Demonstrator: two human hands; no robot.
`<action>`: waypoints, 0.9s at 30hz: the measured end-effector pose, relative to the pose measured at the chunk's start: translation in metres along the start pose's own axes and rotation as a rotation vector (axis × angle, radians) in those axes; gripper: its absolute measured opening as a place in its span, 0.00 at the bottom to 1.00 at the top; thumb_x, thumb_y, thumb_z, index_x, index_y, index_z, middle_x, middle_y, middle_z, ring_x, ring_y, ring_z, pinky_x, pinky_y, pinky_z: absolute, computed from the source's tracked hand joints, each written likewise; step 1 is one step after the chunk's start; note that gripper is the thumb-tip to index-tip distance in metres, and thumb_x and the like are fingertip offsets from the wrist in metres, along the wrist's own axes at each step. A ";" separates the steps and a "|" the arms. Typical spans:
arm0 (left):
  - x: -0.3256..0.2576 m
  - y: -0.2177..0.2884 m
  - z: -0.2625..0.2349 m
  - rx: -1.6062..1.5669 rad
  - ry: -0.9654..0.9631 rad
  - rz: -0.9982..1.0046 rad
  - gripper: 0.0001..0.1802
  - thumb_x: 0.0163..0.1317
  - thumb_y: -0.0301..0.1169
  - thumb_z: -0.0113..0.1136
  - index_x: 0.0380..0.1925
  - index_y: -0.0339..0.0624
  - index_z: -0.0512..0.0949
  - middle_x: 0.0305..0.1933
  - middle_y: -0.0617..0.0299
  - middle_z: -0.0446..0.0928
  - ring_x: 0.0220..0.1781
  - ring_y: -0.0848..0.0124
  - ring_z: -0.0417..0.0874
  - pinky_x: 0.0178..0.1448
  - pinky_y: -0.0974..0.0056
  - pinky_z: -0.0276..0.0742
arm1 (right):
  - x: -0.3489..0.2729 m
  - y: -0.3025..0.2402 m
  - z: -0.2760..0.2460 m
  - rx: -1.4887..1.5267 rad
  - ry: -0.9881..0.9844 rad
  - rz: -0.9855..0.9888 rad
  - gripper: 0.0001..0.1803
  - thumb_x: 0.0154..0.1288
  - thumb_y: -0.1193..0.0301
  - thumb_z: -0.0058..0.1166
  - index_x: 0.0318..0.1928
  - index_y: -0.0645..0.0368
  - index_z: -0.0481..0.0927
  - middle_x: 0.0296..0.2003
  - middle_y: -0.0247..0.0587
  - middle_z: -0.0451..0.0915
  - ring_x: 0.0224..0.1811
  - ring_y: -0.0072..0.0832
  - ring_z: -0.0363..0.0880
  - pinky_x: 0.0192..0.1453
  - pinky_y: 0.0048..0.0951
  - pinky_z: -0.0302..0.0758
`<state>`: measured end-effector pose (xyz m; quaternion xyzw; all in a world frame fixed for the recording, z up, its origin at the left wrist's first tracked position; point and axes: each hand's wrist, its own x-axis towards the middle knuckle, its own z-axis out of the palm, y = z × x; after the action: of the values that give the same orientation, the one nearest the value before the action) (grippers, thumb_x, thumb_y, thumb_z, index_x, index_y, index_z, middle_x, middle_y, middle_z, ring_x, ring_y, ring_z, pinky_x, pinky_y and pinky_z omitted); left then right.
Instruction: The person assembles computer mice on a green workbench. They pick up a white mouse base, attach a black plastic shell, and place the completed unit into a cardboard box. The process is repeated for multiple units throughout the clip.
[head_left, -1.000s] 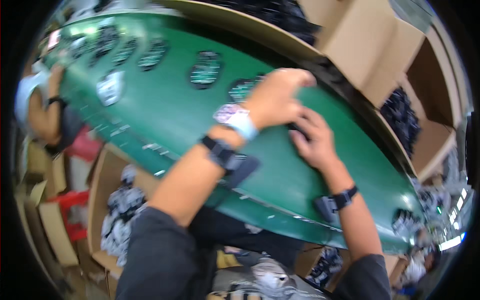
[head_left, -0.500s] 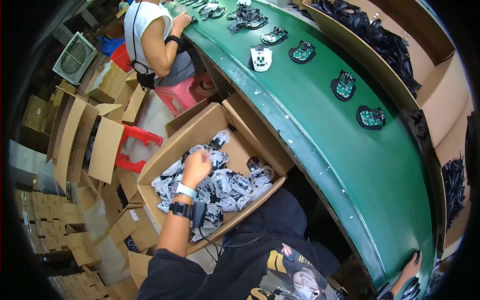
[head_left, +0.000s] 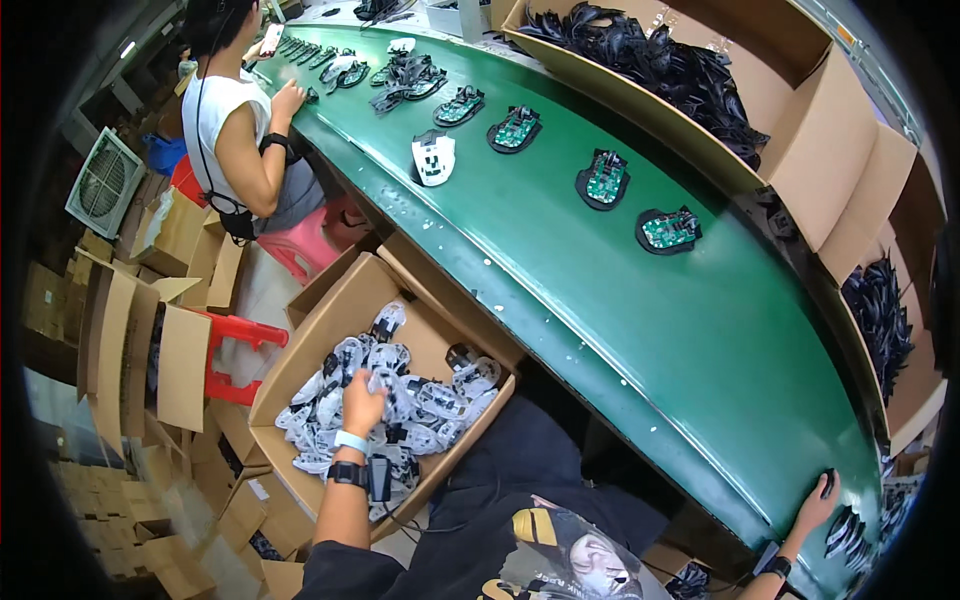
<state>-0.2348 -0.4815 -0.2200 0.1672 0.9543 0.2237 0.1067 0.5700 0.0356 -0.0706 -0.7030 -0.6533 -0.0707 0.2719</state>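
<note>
My left hand (head_left: 362, 402), with a white band and a black device on its wrist, is down in a cardboard box (head_left: 268, 415) of translucent white mouse shells (head_left: 440, 400). Its fingers close on one slightly blurred mouse shell (head_left: 396, 398). At the far right end of the green belt (head_left: 560, 290), my right hand (head_left: 818, 505) holds a small black part (head_left: 828, 484), whose exact kind is unclear. Several dark curved pieces (head_left: 848, 535) lie beside that hand. Black mouse bases with green circuit boards (head_left: 604, 178) are spaced along the belt, near a white mouse shell (head_left: 434, 158).
A co-worker (head_left: 235, 130) sits on a pink stool (head_left: 295, 245) at the belt's far left. Large cartons of black curved parts (head_left: 660, 75) line the belt's far side. A red stool (head_left: 235, 350) and open cardboard boxes (head_left: 185, 350) stand on the floor at left.
The view has shifted, so the belt and box appear further left. My left hand has drawn back slightly toward me within the box, a shell now showing at its fingers. My right hand stays at the belt's end.
</note>
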 end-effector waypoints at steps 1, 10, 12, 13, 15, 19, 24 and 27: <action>0.004 0.002 -0.015 -0.426 -0.122 -0.065 0.20 0.62 0.22 0.67 0.54 0.40 0.77 0.45 0.46 0.87 0.47 0.47 0.90 0.50 0.50 0.85 | 0.002 0.002 0.003 0.015 -0.003 -0.013 0.22 0.79 0.61 0.60 0.65 0.61 0.82 0.62 0.48 0.85 0.63 0.39 0.83 0.70 0.36 0.74; -0.004 0.290 -0.117 -1.546 -0.633 0.296 0.16 0.83 0.41 0.47 0.65 0.56 0.61 0.49 0.46 0.79 0.41 0.45 0.91 0.38 0.36 0.93 | -0.012 -0.055 -0.033 -0.259 0.516 -0.181 0.27 0.70 0.63 0.68 0.64 0.62 0.80 0.63 0.52 0.82 0.66 0.48 0.78 0.72 0.46 0.71; -0.006 0.350 -0.113 -1.654 -0.808 0.356 0.19 0.77 0.24 0.54 0.61 0.54 0.61 0.49 0.50 0.79 0.43 0.46 0.90 0.41 0.35 0.92 | -0.006 -0.183 -0.041 0.075 0.351 -0.294 0.20 0.65 0.72 0.67 0.57 0.62 0.81 0.55 0.49 0.84 0.61 0.49 0.79 0.70 0.44 0.72; -0.004 0.386 -0.104 -1.631 -0.931 0.397 0.21 0.73 0.17 0.53 0.57 0.51 0.60 0.49 0.49 0.79 0.44 0.49 0.90 0.42 0.37 0.93 | -0.004 -0.242 -0.054 0.205 0.214 -0.326 0.14 0.65 0.73 0.66 0.51 0.61 0.82 0.52 0.48 0.84 0.58 0.47 0.80 0.67 0.43 0.74; 0.012 0.449 -0.055 -1.364 -0.874 0.733 0.16 0.78 0.17 0.45 0.56 0.49 0.59 0.50 0.49 0.79 0.42 0.54 0.91 0.40 0.49 0.94 | 0.008 -0.325 -0.063 0.431 0.036 -0.563 0.08 0.62 0.72 0.69 0.40 0.60 0.85 0.40 0.47 0.86 0.46 0.44 0.85 0.54 0.40 0.80; 0.004 0.574 0.020 -1.395 -1.112 0.704 0.07 0.83 0.22 0.41 0.53 0.46 0.58 0.53 0.46 0.80 0.43 0.57 0.92 0.40 0.57 0.95 | 0.034 -0.447 -0.063 0.657 -0.283 -0.597 0.16 0.62 0.66 0.73 0.46 0.62 0.85 0.41 0.48 0.86 0.45 0.43 0.86 0.51 0.39 0.83; 0.021 0.588 0.057 -1.688 -1.307 0.492 0.30 0.61 0.07 0.49 0.62 0.41 0.62 0.64 0.46 0.75 0.62 0.53 0.85 0.68 0.48 0.86 | 0.102 -0.532 -0.023 0.624 -0.308 -0.806 0.16 0.67 0.66 0.70 0.49 0.62 0.85 0.38 0.46 0.85 0.36 0.35 0.83 0.43 0.35 0.79; 0.019 0.584 0.065 -1.816 -1.501 0.331 0.38 0.51 0.10 0.50 0.67 0.37 0.64 0.67 0.48 0.74 0.65 0.53 0.82 0.76 0.45 0.77 | 0.150 -0.574 0.002 0.489 -0.334 -0.884 0.12 0.68 0.68 0.66 0.47 0.63 0.86 0.37 0.48 0.87 0.38 0.42 0.86 0.47 0.40 0.82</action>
<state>-0.0756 0.0439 -0.0092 0.2410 0.1126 0.6753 0.6879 0.0404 0.1675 0.1618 -0.2784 -0.9191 0.0886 0.2645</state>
